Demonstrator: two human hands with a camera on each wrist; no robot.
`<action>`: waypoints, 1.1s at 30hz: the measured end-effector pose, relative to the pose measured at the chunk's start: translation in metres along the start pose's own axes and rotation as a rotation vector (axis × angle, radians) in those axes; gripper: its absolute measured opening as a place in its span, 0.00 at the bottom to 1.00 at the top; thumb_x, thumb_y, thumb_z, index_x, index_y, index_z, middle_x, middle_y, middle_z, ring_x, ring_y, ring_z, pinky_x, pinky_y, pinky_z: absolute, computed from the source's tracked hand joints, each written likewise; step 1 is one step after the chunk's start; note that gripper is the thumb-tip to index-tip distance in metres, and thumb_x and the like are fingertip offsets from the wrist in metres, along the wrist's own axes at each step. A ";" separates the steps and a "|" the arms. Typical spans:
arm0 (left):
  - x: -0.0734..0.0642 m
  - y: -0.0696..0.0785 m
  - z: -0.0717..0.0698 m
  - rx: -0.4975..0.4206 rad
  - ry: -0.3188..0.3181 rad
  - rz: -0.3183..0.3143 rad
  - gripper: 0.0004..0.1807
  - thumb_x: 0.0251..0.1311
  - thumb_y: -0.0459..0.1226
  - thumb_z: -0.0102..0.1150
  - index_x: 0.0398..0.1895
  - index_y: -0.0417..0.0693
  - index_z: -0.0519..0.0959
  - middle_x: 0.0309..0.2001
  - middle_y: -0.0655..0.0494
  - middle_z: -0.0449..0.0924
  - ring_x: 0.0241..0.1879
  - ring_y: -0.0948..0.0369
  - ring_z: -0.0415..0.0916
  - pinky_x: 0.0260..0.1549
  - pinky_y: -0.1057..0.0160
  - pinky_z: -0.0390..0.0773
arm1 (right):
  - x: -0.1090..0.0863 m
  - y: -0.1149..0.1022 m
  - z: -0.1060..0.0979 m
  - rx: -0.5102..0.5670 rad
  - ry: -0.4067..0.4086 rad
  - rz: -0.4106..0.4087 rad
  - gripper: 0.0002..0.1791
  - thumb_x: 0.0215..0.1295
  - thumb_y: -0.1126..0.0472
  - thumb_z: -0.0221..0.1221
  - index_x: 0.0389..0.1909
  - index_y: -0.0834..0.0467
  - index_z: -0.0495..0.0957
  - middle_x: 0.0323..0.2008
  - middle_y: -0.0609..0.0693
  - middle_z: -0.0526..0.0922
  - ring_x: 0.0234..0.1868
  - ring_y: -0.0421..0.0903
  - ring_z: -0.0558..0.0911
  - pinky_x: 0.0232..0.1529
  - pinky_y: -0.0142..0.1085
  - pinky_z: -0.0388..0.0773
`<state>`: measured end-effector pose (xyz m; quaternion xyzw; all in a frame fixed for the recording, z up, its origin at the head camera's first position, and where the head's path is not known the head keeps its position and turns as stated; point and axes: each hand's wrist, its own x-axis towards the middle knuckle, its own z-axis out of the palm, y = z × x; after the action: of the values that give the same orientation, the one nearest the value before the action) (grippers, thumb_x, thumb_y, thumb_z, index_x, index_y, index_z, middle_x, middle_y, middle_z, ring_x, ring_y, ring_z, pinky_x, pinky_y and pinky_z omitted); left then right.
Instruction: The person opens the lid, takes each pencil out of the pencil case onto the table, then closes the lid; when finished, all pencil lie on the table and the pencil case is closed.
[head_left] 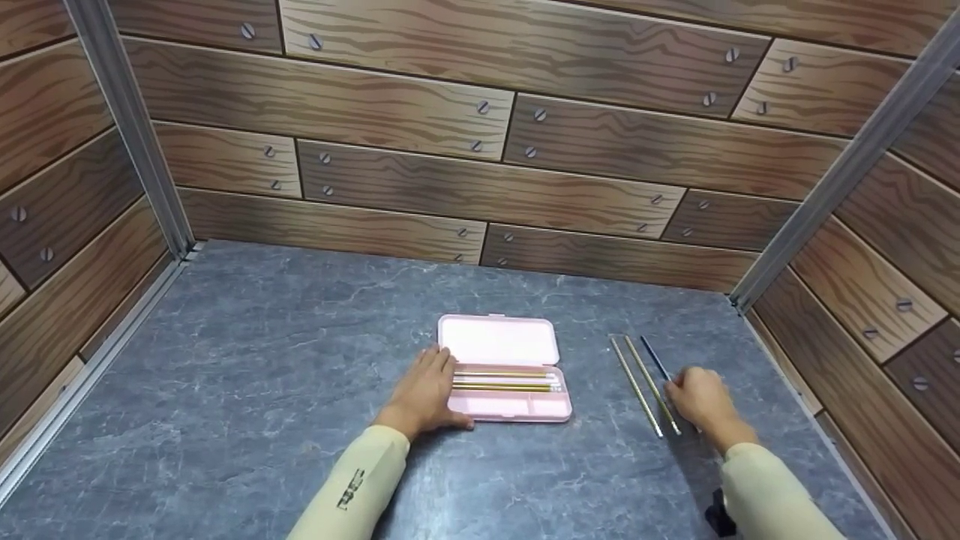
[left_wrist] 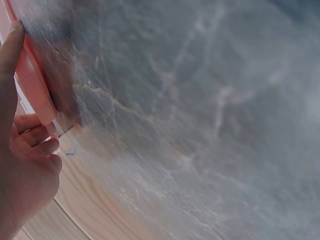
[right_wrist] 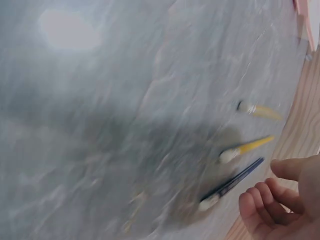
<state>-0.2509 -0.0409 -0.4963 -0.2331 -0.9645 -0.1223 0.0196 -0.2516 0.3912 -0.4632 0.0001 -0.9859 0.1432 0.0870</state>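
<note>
A pink pencil case (head_left: 510, 406) lies with its lid (head_left: 498, 340) raised back, several gold-striped pencils (head_left: 506, 387) in its rear compartment. My left hand (head_left: 424, 390) holds the case at its left end, thumb along the front edge and fingers over the left side. To the right, two gold pencils (head_left: 636, 385) and a dark blue pencil (head_left: 655, 358) lie side by side on the table. Over the blue pencil's near part hovers my right hand (head_left: 703, 401). In the right wrist view, its loosely curled fingers (right_wrist: 267, 200) and thumb are beside the blue pencil, with a gap between them.
The grey marbled table (head_left: 300, 337) is closed in by wood-patterned walls (head_left: 420, 165) at the back and sides, with metal posts (head_left: 135, 127) at the corners. A small black object (head_left: 721, 514) shows beside the right sleeve.
</note>
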 end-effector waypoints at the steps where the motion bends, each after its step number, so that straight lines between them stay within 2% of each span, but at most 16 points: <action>1: 0.000 -0.001 0.000 -0.002 0.001 -0.001 0.59 0.43 0.63 0.75 0.70 0.31 0.66 0.71 0.36 0.66 0.74 0.43 0.61 0.78 0.49 0.57 | 0.002 -0.005 0.001 0.005 0.010 -0.013 0.12 0.61 0.63 0.61 0.20 0.64 0.80 0.19 0.54 0.81 0.21 0.49 0.76 0.24 0.47 0.77; 4: 0.001 -0.002 0.002 -0.003 -0.007 -0.013 0.60 0.43 0.64 0.75 0.70 0.32 0.65 0.72 0.36 0.66 0.75 0.43 0.60 0.79 0.49 0.57 | 0.006 -0.020 0.007 0.034 0.026 -0.058 0.10 0.61 0.63 0.61 0.25 0.67 0.82 0.23 0.58 0.84 0.24 0.51 0.79 0.28 0.50 0.80; 10: 0.002 0.001 -0.002 0.006 -0.048 -0.048 0.60 0.44 0.65 0.74 0.72 0.33 0.64 0.73 0.38 0.64 0.76 0.44 0.58 0.79 0.50 0.55 | 0.013 -0.053 0.019 0.085 0.034 -0.152 0.06 0.61 0.65 0.64 0.28 0.65 0.81 0.26 0.55 0.83 0.28 0.49 0.79 0.31 0.47 0.80; 17: 0.002 0.001 0.000 0.006 -0.034 -0.037 0.61 0.44 0.64 0.74 0.72 0.33 0.64 0.73 0.38 0.64 0.76 0.43 0.58 0.79 0.49 0.56 | 0.017 -0.087 0.035 0.139 0.031 -0.316 0.05 0.58 0.67 0.67 0.31 0.65 0.82 0.28 0.54 0.82 0.32 0.47 0.80 0.36 0.43 0.81; 24: 0.001 0.000 0.001 0.007 -0.028 -0.029 0.60 0.44 0.64 0.74 0.71 0.33 0.64 0.72 0.37 0.65 0.75 0.43 0.59 0.79 0.49 0.56 | 0.015 -0.109 0.046 0.165 0.013 -0.412 0.07 0.58 0.65 0.68 0.36 0.64 0.84 0.31 0.50 0.81 0.33 0.42 0.78 0.34 0.37 0.81; 28: 0.001 0.001 0.000 0.009 -0.044 -0.040 0.61 0.44 0.65 0.73 0.72 0.32 0.64 0.73 0.38 0.64 0.76 0.43 0.58 0.80 0.50 0.55 | 0.014 -0.118 0.051 0.168 0.043 -0.526 0.06 0.57 0.67 0.69 0.35 0.64 0.85 0.29 0.50 0.80 0.31 0.42 0.78 0.32 0.35 0.81; 33: 0.001 0.001 0.000 0.012 -0.045 -0.041 0.61 0.44 0.65 0.73 0.72 0.32 0.63 0.73 0.38 0.64 0.76 0.44 0.58 0.79 0.50 0.55 | 0.014 -0.128 0.057 0.166 0.051 -0.687 0.08 0.57 0.67 0.68 0.37 0.66 0.85 0.32 0.54 0.83 0.31 0.46 0.81 0.33 0.38 0.83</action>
<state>-0.2510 -0.0396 -0.4965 -0.2157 -0.9700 -0.1118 -0.0034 -0.2716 0.2523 -0.4789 0.3351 -0.9108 0.1853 0.1542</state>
